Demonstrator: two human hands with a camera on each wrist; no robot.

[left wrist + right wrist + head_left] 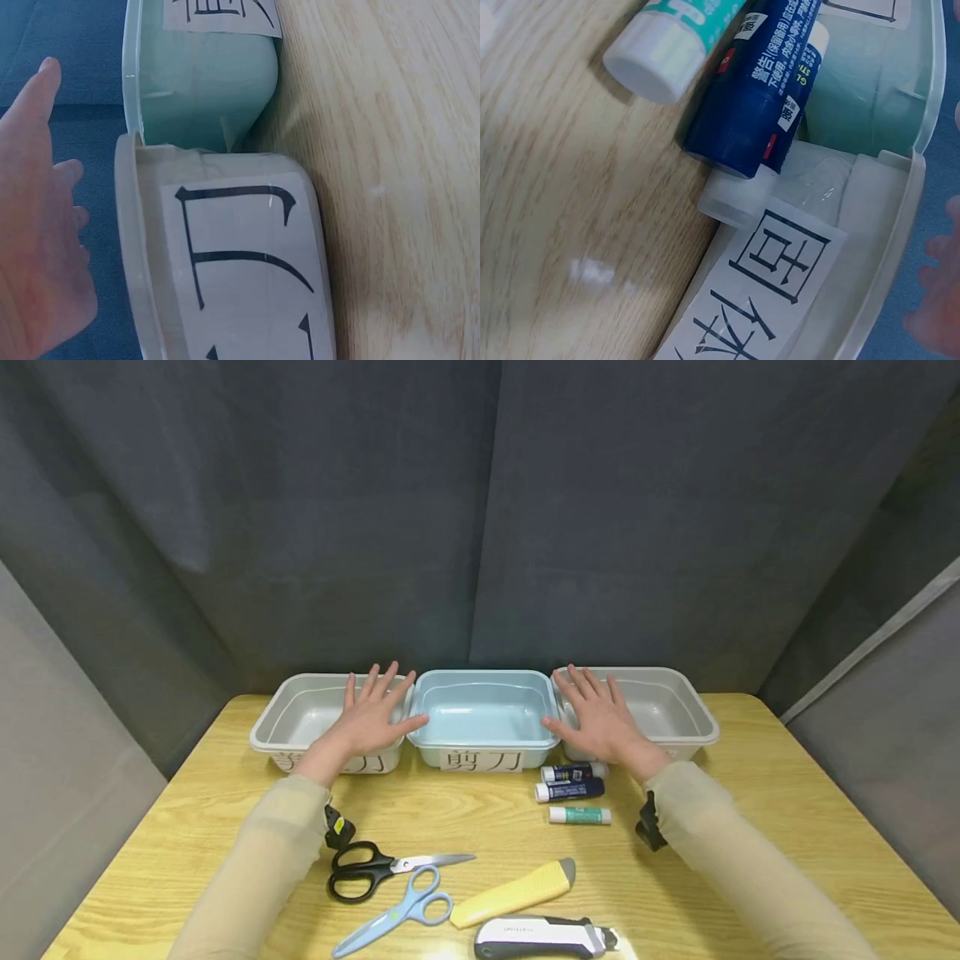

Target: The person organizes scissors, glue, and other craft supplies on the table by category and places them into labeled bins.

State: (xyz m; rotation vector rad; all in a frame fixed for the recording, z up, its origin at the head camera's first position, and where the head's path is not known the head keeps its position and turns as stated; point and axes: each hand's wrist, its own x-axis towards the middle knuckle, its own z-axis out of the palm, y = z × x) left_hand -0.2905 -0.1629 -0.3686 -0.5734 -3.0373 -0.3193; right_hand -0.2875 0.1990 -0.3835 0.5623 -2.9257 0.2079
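My left hand [369, 721] is spread over the right part of the left grey bin [273, 714], thumb pointing toward the blue bin [483, 745]. Over the left part of the right grey bin [686, 710] my right hand [600, 718] spreads its fingers too. Neither hand holds anything. In the left wrist view the left hand [41, 232] appears above the bin's rim. Below the right hand lie two dark blue glue sticks [573, 790] and a green-and-white glue stick [581, 816]; the right wrist view shows the dark blue glue stick [746, 97] close up.
Black-handled scissors [386, 865], light blue scissors [405, 910], a yellow utility knife [513, 893] and a white-and-black utility knife [536, 937] lie near the front of the wooden table [697, 893]. Paper labels front the bins. A dark curtain [480, 527] hangs behind.
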